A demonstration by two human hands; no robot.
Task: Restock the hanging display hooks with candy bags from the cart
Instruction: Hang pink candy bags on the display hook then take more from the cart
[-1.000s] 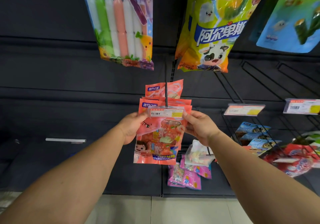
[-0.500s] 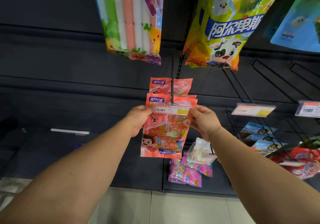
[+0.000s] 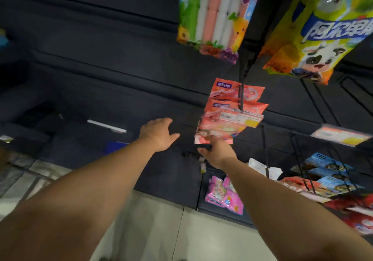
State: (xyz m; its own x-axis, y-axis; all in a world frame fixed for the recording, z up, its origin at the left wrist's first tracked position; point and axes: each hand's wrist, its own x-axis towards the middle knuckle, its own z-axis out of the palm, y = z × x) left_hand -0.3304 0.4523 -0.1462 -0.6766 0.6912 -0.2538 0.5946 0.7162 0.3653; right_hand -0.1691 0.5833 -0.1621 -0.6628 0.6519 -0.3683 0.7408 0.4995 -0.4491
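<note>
Head view: red candy bags (image 3: pixel 232 109) hang on the hook (image 3: pixel 240 91), their print too blurred to read. Left hand (image 3: pixel 157 133) spread empty beside them; right hand (image 3: pixel 218 151) touches their bottom edge, grip unclear.

Several orange-pink candy bags (image 3: pixel 232 111) are seen hanging on a black display hook (image 3: pixel 240 91), behind a price tag (image 3: pixel 241 117). The left hand (image 3: pixel 157 133) is held open and empty, apart from the bags. The right hand (image 3: pixel 217 151) is placed at the front bag's lower edge; its grip cannot be determined through blur.
</note>
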